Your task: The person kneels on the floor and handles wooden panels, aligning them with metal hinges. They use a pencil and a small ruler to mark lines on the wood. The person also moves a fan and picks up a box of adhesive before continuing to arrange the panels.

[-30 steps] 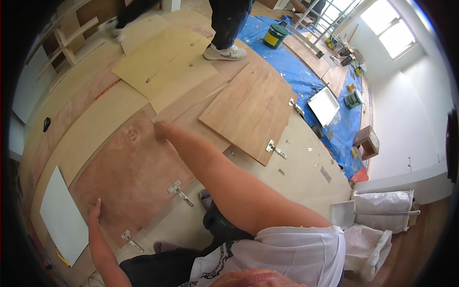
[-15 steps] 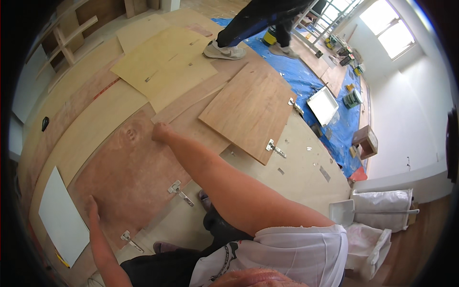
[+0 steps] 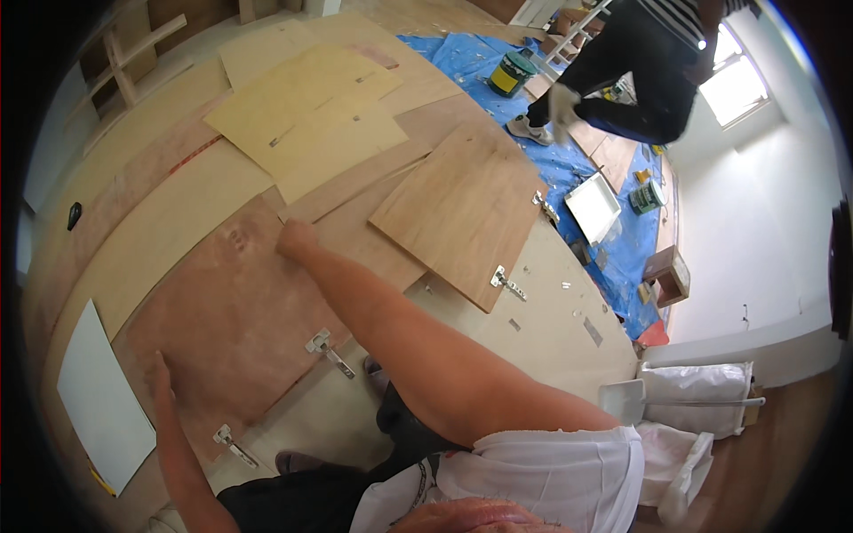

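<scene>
A reddish-brown wooden door panel (image 3: 227,311) lies flat on the floor, with two metal hinges (image 3: 327,348) on its near edge. My right hand (image 3: 295,238) rests on the panel's far right corner, fingers curled at the edge. My left hand (image 3: 160,371) lies flat on the near left part of the panel, holding nothing. A second hinge (image 3: 233,444) sits just right of my left forearm.
A lighter wooden panel (image 3: 466,209) with hinges lies to the right, yellowish boards (image 3: 311,115) beyond. A white board (image 3: 99,409) is at the left. Another person (image 3: 640,67) steps on a blue tarp (image 3: 569,169) with a paint can (image 3: 509,75) and white tray (image 3: 593,206).
My right hand has slid slightly along the panel's far corner. The other person has walked from the top centre to the right, onto the blue tarp.
</scene>
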Motion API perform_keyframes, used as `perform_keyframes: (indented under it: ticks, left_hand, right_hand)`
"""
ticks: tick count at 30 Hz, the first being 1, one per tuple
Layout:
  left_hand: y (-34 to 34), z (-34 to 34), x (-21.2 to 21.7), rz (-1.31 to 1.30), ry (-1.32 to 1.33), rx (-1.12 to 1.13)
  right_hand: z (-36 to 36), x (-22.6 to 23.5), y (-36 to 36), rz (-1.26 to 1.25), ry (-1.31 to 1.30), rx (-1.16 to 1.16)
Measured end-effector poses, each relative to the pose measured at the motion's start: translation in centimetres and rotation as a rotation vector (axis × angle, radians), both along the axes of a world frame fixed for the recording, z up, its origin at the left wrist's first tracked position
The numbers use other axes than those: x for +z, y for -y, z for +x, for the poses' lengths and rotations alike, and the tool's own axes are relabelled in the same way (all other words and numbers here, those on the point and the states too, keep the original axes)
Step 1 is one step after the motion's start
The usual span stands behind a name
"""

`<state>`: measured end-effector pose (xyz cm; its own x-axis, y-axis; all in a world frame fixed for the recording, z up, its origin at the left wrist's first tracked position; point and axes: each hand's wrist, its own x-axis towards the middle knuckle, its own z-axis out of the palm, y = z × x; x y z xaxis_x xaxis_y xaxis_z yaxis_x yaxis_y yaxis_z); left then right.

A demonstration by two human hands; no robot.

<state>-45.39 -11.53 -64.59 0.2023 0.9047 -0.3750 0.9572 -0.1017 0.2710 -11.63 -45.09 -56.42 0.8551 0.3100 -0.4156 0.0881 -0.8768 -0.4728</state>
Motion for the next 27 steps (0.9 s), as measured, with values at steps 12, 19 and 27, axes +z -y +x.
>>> perform_keyframes:
  ticks: [12, 19, 27]
  left_hand:
    - [1.7, 0.3, 2.3, 0.070, -0.212, -0.154]
    - [4.9, 1.2, 5.4, 0.111, -0.187, -0.190]
    - [5.6, 2.1, 6.5, 0.229, -0.182, -0.295]
  right_hand:
    - [0.2, -1.9, 1.4, -0.028, 0.112, 0.252]
    - [1.3, -3.3, 2.0, -0.039, 0.141, 0.225]
    - [3.5, -3.2, 3.4, 0.083, 0.100, 0.118]
